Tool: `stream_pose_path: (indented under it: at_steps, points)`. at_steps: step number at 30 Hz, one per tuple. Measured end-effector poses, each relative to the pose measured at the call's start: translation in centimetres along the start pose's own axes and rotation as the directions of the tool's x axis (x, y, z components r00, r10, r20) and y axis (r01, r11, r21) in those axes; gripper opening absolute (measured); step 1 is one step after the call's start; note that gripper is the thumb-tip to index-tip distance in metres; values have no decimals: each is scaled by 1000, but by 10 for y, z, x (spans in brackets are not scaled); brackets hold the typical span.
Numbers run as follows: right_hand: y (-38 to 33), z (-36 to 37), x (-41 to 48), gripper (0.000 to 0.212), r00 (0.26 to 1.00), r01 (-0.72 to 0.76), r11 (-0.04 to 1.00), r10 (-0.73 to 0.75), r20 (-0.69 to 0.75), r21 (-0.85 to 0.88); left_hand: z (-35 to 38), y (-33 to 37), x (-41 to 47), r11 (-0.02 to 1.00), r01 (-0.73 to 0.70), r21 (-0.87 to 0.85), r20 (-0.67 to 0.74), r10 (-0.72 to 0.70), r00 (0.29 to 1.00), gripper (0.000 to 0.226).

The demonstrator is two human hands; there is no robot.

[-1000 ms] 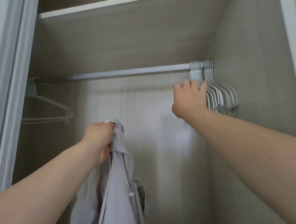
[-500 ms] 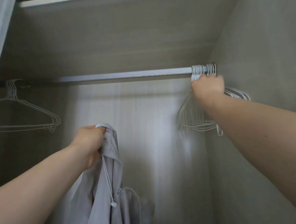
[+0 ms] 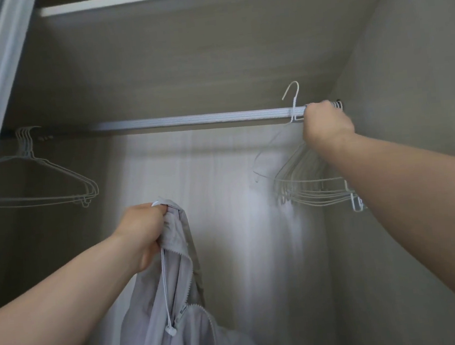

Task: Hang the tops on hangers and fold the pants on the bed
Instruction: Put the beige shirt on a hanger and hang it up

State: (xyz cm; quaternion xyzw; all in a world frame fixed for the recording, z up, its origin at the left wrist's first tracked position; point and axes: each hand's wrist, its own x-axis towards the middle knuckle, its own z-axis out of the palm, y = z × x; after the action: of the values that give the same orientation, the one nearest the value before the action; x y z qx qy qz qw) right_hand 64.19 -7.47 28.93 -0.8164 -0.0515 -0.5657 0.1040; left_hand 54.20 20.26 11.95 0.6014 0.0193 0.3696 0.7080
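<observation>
- The left hand [image 3: 143, 234] is closed in a fist around the bunched upper edge of a light grey zip-up top [image 3: 180, 317], which is held up inside the wardrobe, below the rail [image 3: 187, 121] and clear of it.
- The top hangs limp from the fist; a drawcord [image 3: 166, 291] with a small stopper dangles along the open zipper.
- The fabric appears thin, soft and light. It is judged likely to slide and to collapse when released, so support at the collar or shoulder seam is advised, not at the cord.
- The right hand [image 3: 326, 125] is closed at the right end of the rail, around the necks of a bundle of white wire hangers [image 3: 306, 189].
- One hanger [image 3: 293, 103] is raised out of the bundle, its hook standing above the rail and free of it.
- The hangers are thin, stiff and light, and are judged prone to tangling; the single hanger is best held at the neck, just under the hook.
- A second group of hangers [image 3: 53, 179] is hung at the left end of the rail.
- No pants and no bed are in view.
</observation>
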Motion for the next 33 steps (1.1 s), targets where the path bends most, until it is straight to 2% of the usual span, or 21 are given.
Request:
stream_pose_path:
  at_steps: [2,4,7,9,13,15,19,21,27,33]
  points:
    - [-7,-8,-5,31,997,-75,983,72,26,170,-1,4,-5,999,0,-36,10,0,1000,21]
    - [-15,-16,-15,27,976,-213,898,180,121,385,-3,11,-12,996,15,-93,32,-12,999,21]
    - [-25,-28,-47,9,914,-404,594,253,316,695,-2,25,-29,987,28,-158,81,-15,997,16]
    - [-28,-38,-78,15,898,-439,404,231,375,803,-1,34,-43,988,-6,-152,52,14,999,11]
    - [-26,-76,-162,28,877,-461,56,184,445,886,-1,41,-83,976,54,-211,106,-32,994,20]
    - [-17,-102,-206,26,869,-473,-29,154,471,881,-5,37,-106,975,80,-208,114,-57,992,24]
    - [10,-153,-278,15,874,-449,-95,163,459,888,-14,23,-151,973,138,-183,121,-117,986,24]
    - [24,-170,-294,17,867,-457,-103,168,469,883,-16,20,-173,966,185,-179,138,-162,977,27]
    - [61,-206,-306,28,819,-563,35,157,552,826,-9,27,-241,968,219,-118,131,-204,970,25]
    - [122,-274,-378,27,842,-539,-22,-31,539,842,9,39,-321,980,190,54,116,-195,974,26]
